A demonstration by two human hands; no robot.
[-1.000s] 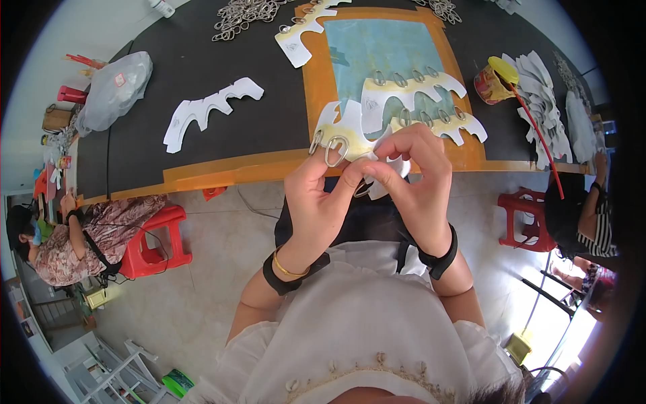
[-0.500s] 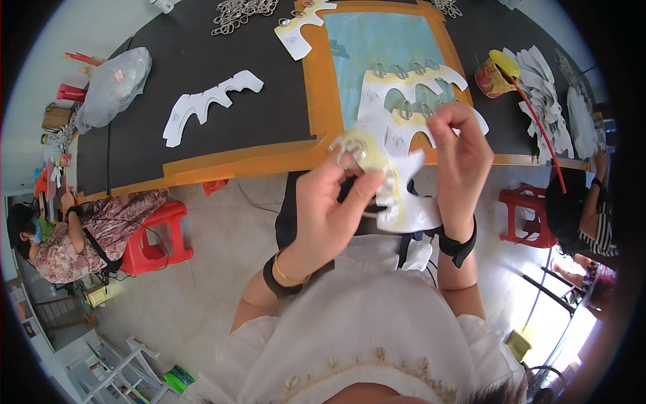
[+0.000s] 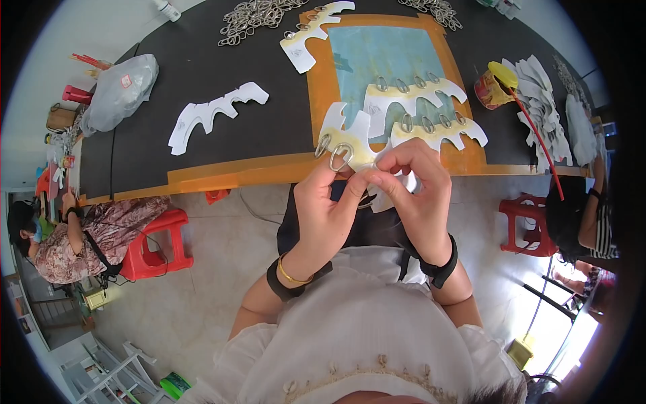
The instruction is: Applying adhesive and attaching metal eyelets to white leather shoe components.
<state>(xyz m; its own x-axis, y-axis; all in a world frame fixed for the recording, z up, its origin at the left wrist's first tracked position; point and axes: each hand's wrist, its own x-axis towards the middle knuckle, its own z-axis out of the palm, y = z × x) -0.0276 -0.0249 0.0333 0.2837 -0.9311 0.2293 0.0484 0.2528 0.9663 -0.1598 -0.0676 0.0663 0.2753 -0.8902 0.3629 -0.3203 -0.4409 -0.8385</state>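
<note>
Standing near black table (image 3: 279,135): red stools (image 3: 175,223)

A black table (image 3: 202,60) holds a blue sheet (image 3: 383,50). Silver loops (image 3: 254,20) lie far back; a white wavy piece (image 3: 207,116) lies left.

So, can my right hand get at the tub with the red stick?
Probably yes, if freed: the right hand is pinching a white piece, but only low, loop-edged white strips seem to lie between it and the tub, whose red stick slants out towards you.
</note>
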